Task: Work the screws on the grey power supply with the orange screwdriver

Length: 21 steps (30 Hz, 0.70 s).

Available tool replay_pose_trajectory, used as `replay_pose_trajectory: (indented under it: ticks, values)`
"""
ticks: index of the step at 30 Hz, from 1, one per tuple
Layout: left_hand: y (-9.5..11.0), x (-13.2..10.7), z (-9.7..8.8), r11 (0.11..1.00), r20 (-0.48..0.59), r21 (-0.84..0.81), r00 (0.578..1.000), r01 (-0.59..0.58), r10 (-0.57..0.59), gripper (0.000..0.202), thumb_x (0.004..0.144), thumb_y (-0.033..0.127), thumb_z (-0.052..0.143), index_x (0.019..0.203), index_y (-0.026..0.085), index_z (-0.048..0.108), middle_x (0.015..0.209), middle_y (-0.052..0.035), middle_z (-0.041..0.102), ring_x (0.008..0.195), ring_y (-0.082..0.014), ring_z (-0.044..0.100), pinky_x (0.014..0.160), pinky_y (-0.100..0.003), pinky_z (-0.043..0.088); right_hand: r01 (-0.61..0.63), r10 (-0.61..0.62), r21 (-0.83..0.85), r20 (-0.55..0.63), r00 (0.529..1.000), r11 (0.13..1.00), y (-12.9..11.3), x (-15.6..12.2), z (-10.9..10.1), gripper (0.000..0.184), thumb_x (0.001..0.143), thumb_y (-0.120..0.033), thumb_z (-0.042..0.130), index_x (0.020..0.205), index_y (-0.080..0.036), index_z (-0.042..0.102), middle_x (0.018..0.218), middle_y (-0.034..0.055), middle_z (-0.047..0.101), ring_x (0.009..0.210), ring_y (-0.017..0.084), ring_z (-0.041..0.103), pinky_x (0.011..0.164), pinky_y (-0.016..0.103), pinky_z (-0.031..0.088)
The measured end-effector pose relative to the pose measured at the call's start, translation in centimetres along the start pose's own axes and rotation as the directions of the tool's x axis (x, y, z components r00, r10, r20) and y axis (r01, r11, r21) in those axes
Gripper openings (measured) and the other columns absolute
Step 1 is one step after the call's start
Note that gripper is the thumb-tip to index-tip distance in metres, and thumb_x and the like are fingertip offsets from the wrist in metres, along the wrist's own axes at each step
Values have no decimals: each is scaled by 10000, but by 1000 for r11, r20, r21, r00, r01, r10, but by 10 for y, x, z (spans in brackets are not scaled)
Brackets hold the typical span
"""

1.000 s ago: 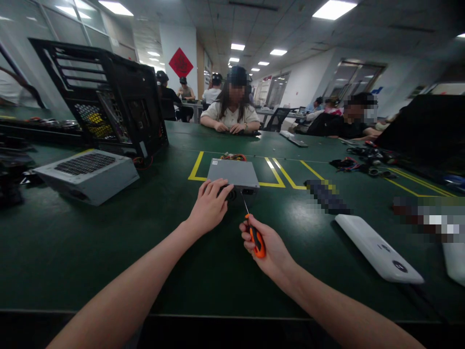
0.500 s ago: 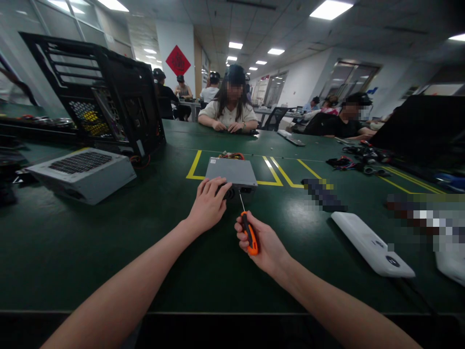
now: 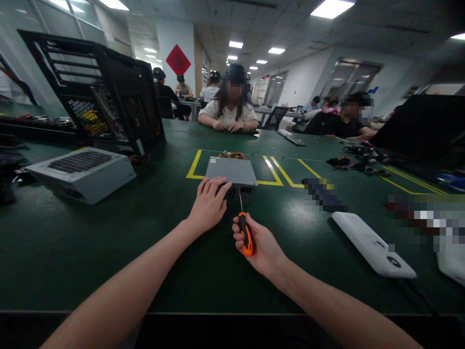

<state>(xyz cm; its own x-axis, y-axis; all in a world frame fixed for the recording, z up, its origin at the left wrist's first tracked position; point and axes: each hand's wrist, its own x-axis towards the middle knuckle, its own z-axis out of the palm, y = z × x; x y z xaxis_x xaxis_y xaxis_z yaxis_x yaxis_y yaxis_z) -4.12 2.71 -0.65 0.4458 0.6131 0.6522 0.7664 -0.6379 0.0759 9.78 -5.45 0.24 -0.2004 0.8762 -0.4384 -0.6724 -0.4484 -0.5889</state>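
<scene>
Power supply (image 3: 229,171) lies flat just ahead of both hands. Left hand (image 3: 209,206) rests open on its near edge, bracing it. Right hand (image 3: 259,242) is clamped round the screwdriver (image 3: 246,235), tip at the near face. Likely mid screw work: needs the tip seated square and the box held steady.

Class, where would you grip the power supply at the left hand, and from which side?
Probably its two side walls, from above: the power supply lies flat, wires crowd its far end, the left hand and screwdriver occupy its near face.
</scene>
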Motion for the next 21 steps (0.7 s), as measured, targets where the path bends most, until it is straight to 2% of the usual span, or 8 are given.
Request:
replay_pose_trajectory:
  ticks: [3, 6, 10, 15, 21]
  values:
    - [1, 0, 0, 1000, 3, 10, 1000, 3, -3, 451, 761, 146, 472, 1205, 198, 413, 1251, -77, 425, 1206, -217, 336, 1052, -415, 196, -3, 3, -9, -1, 1000, 1000, 0, 1, -1, 271, 870, -298, 367, 840, -113, 563, 596, 16, 505, 424, 44, 407, 347, 126, 324]
    - [3, 1, -2, 1000, 4, 14, 1000, 15, -15, 427, 774, 150, 462, 1197, 196, 418, 1239, -77, 434, 1194, -212, 346, 1047, -405, 205, 59, -59, -15, -45, 997, 998, 0, 1, -4, 158, 823, -257, 469, 764, -128, 540, 603, 7, 505, 406, 30, 371, 305, 109, 247]
    - [6, 3, -4, 999, -2, 24, 1000, 27, -27, 399, 794, 164, 442, 1191, 191, 422, 1209, -88, 452, 1171, -220, 367, 1025, -414, 230, 142, -143, -28, -47, 989, 989, 0, 0, -5, 112, 788, -213, 538, 711, -133, 525, 635, 5, 518, 436, 27, 390, 322, 101, 265]
    - [7, 4, -4, 999, -2, 48, 1000, 23, -23, 396, 800, 164, 430, 1195, 193, 429, 1199, -97, 453, 1152, -234, 379, 1008, -428, 241, 54, -56, -50, -34, 998, 997, -1, 1, -4, 243, 855, -270, 422, 766, -104, 574, 607, 17, 511, 459, 47, 420, 378, 133, 344]
    - [7, 4, -6, 998, 14, 57, 1000, 8, -9, 410, 810, 170, 416, 1220, 185, 413, 1199, -104, 449, 1154, -230, 376, 1010, -426, 238, 59, -59, -33, -3, 998, 998, -3, 2, -7, 274, 863, -266, 381, 826, -82, 580, 568, 5, 474, 423, 43, 370, 331, 134, 257]
